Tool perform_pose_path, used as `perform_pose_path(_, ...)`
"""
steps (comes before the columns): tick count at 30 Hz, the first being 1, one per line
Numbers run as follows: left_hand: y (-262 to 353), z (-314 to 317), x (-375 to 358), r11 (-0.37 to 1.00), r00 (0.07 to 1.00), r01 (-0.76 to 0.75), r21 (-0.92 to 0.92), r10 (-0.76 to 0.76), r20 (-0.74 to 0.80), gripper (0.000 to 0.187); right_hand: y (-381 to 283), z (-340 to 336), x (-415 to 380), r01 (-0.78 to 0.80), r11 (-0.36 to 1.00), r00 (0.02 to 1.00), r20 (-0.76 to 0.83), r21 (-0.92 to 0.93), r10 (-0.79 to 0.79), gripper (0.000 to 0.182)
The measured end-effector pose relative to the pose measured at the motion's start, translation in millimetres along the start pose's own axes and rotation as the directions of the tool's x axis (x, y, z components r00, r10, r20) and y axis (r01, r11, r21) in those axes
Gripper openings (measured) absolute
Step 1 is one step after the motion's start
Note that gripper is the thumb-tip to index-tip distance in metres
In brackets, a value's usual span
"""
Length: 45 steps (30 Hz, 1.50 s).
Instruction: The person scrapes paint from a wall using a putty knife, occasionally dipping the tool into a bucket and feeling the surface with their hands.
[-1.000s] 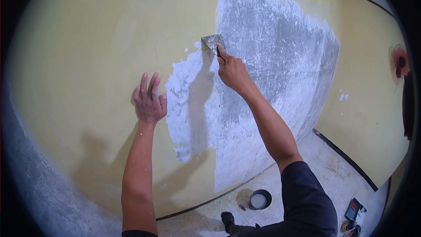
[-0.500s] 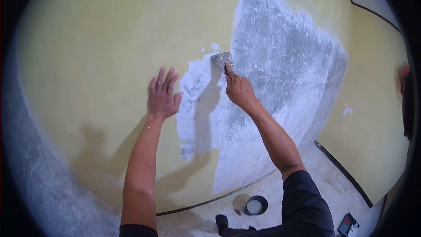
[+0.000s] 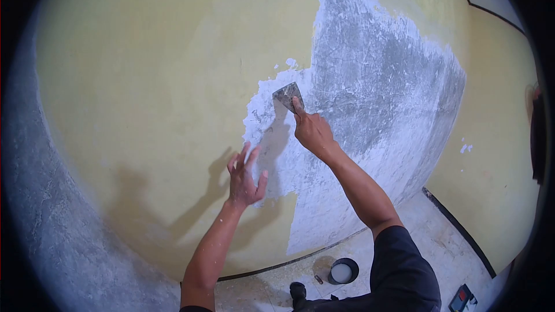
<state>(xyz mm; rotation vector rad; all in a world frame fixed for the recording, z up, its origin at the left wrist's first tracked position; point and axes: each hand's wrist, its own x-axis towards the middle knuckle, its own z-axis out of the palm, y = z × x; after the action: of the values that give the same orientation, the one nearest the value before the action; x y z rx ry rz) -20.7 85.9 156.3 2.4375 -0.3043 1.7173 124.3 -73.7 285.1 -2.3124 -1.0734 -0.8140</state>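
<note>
My right hand (image 3: pixel 315 133) grips a scraper (image 3: pixel 287 96) with a wide, flat, stained metal blade, its index finger stretched along the blade. The blade lies against the scraped patch (image 3: pixel 370 69), where white and grey show through the yellow paint. Lower and to the left, my left hand (image 3: pixel 245 179) holds nothing, its fingers spread and slightly bent in front of the patch's lower left edge. Yellow paint still covers the wall (image 3: pixel 144 69) to the left of both hands.
On the floor below stands a black bucket (image 3: pixel 343 271) with whitish liquid in it, and a small dark object (image 3: pixel 318 279) lies beside it. A dark tray-like item (image 3: pixel 462 299) is at the lower right. Dark skirting (image 3: pixel 459 231) runs along the right wall.
My left hand has come off the yellow wall and moved right and down, fingers now bent. The scraper has shifted slightly down and left, with its blade turned.
</note>
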Motion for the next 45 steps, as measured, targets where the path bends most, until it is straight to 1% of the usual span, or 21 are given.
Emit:
perform_pose_path(1, 4, 1, -10, 1.000, 1.000, -0.005, 0.002, 0.005, 0.006, 0.065, -3, 4, 4, -0.005, 1.000, 1.000, -0.002, 0.006, 0.005, 0.050)
perform_pose_path(3, 13, 7, -17, 0.988, 1.000, -0.009, -0.151, 0.013, 0.027, 0.062, -8, 6, 24, 0.035, 0.999, 0.991, -0.127, 0.019, -0.032, 0.051)
perform_pose_path(8, 44, 8, -19, 0.962, 0.998, -0.026, -0.271, 0.041, 0.048, 0.056, -12, -4, 10, 0.000, 0.999, 0.999, -0.046, 0.037, 0.002, 0.050)
perform_pose_path(11, 54, 2, -21, 0.960, 0.994, -0.070, -0.273, 0.091, 0.068, 0.062, -13, -5, 28, 0.037, 0.999, 0.997, -0.074, 0.027, -0.035, 0.048)
perform_pose_path(16, 75, -5, -43, 0.951, 0.997, 0.025, -0.307, -0.002, 0.075, 0.058, -17, -3, 7, -0.032, 0.997, 0.999, -0.025, 0.070, 0.033, 0.048)
perform_pose_path(19, 76, -7, -55, 0.961, 0.999, -0.002, -0.277, 0.012, 0.032, 0.059, -18, 10, 38, -0.038, 0.990, 0.992, -0.117, 0.138, 0.054, 0.049)
perform_pose_path(20, 78, -10, -67, 0.955, 0.997, 0.064, -0.290, -0.045, 0.070, 0.060, -19, 16, 34, -0.018, 0.993, 0.984, -0.174, 0.117, 0.038, 0.049)
perform_pose_path(22, 91, -17, -95, 0.921, 0.976, 0.210, -0.329, -0.175, 0.132, 0.063, -7, 18, 13, -0.011, 0.991, 0.990, -0.136, 0.133, 0.030, 0.049)
perform_pose_path(25, 105, -32, -136, 0.913, 0.954, 0.282, -0.294, -0.234, 0.188, 0.063, 3, 13, 1, -0.020, 0.990, 0.996, -0.085, 0.138, 0.032, 0.048)
perform_pose_path(27, 110, -38, -153, 0.914, 0.948, 0.295, -0.277, -0.243, 0.208, 0.063, 0, 1, 27, 0.021, 0.992, 0.979, -0.203, 0.124, 0.004, 0.047)
perform_pose_path(30, 123, -40, -167, 0.730, 0.822, 0.569, -0.380, -0.492, 0.287, 0.061, -6, -14, 55, 0.060, 0.982, 0.969, -0.245, 0.181, -0.014, 0.050)
perform_pose_path(31, 129, -44, -175, 0.722, 0.809, 0.587, -0.367, -0.506, 0.299, 0.061, -6, -10, 47, 0.056, 0.982, 0.972, -0.236, 0.179, -0.012, 0.051)
perform_pose_path(33, 135, -45, -164, 0.761, 0.832, 0.551, -0.342, -0.472, 0.292, 0.059, 2, 0, 30, 0.054, 0.988, 0.981, -0.194, 0.146, -0.025, 0.054)
perform_pose_path(35, 148, -46, -162, 0.822, 0.849, 0.513, -0.248, -0.441, 0.292, 0.058, 3, 6, 16, -0.007, 0.996, 0.999, -0.043, 0.088, 0.011, 0.057)
perform_pose_path(37, 146, -36, -137, 0.892, 0.882, 0.431, -0.135, -0.385, 0.274, 0.058, -3, -10, 50, 0.020, 0.994, 0.997, -0.076, 0.105, -0.012, 0.059)
perform_pose_path(39, 163, -25, -121, 0.854, 0.849, 0.489, -0.179, -0.420, 0.320, 0.058, -5, -18, 76, 0.102, 0.980, 0.978, -0.195, 0.172, -0.068, 0.059)
perform_pose_path(40, 171, -19, -113, 0.772, 0.781, 0.590, -0.237, -0.471, 0.410, 0.062, 0, -16, 68, 0.103, 0.977, 0.981, -0.182, 0.189, -0.069, 0.059)
perform_pose_path(41, 181, -16, -116, 0.759, 0.764, 0.612, -0.225, -0.492, 0.418, 0.062, 9, -18, 48, 0.121, 0.967, 0.983, -0.163, 0.226, -0.085, 0.057)
perform_pose_path(43, 186, -2, -115, 0.189, 0.607, 0.791, -0.582, -0.362, 0.707, 0.067, 27, -36, 15, 0.179, 0.940, 0.977, -0.168, 0.291, -0.134, 0.052)
perform_pose_path(44, 192, 0, -118, 0.188, 0.603, 0.793, -0.580, -0.379, 0.702, 0.067, 42, -38, -25, 0.215, 0.920, 0.973, -0.150, 0.328, -0.174, 0.053)
perform_pose_path(45, 201, 2, -124, 0.413, 0.387, 0.886, -0.212, -0.405, 0.828, 0.072, 61, -24, -72, 0.255, 0.860, 0.967, -0.143, 0.442, -0.213, 0.055)
